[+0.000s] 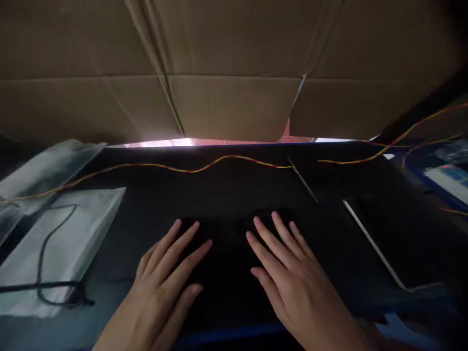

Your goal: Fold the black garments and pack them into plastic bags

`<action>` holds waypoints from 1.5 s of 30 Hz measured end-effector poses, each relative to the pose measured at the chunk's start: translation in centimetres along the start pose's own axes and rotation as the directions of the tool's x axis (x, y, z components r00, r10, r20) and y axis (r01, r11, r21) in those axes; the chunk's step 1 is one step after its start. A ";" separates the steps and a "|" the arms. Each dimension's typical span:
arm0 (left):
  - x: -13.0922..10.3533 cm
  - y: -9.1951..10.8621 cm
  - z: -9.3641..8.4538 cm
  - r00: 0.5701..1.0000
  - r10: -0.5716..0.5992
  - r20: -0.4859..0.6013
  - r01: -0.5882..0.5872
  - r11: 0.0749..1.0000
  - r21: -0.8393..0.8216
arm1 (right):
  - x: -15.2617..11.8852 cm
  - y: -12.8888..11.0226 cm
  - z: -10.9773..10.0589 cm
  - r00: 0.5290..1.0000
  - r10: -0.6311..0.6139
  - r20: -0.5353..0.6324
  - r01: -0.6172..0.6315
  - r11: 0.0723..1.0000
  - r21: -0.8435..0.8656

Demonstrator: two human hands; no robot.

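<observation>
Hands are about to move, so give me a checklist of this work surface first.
1. Hands unburdened: ok. The left hand and right hand are spread open, holding nothing visible.
2. Wires apart from fingers: ok. The left red-yellow wire and right red-yellow wire lie beyond the fingertips.
3. Wire ends meeting: not ok. A gap shows between them.
4. Thin rod apart from the wires: cannot tell. Its far tip seems to meet the left wire's end.
5. Flat dark device apart from the right hand: ok.
6. Black cord off the white packet: not ok. It loops across it.
</observation>
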State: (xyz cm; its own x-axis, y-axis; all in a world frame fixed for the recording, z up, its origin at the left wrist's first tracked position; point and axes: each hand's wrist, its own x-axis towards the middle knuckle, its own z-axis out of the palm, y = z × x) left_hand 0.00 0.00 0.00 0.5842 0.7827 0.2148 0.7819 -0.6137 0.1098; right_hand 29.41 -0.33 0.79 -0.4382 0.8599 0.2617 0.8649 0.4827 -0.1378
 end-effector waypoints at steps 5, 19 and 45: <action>-0.5 -0.3 0.3 0.999 -0.041 0.001 0.041 0.998 -0.046 | -0.5 0.8 -0.8 0.997 0.070 -0.038 -0.061 0.979 0.195; -0.6 -0.4 -0.4 0.984 -0.165 -0.068 0.150 0.973 -0.176 | -0.9 3.5 -1.2 0.794 0.608 0.009 -0.587 0.762 0.273; 4.3 4.8 -0.5 0.976 -0.105 -0.190 0.088 0.991 -0.097 | 1.8 -0.4 -1.1 0.984 0.109 -0.140 -0.043 0.913 0.406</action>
State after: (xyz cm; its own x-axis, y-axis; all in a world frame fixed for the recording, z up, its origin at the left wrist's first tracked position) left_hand 6.13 0.40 1.91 0.4470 0.8088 0.3822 0.8051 -0.5500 0.2223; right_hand 28.54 0.88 2.40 -0.3030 0.8755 0.3764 0.7093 0.4710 -0.5245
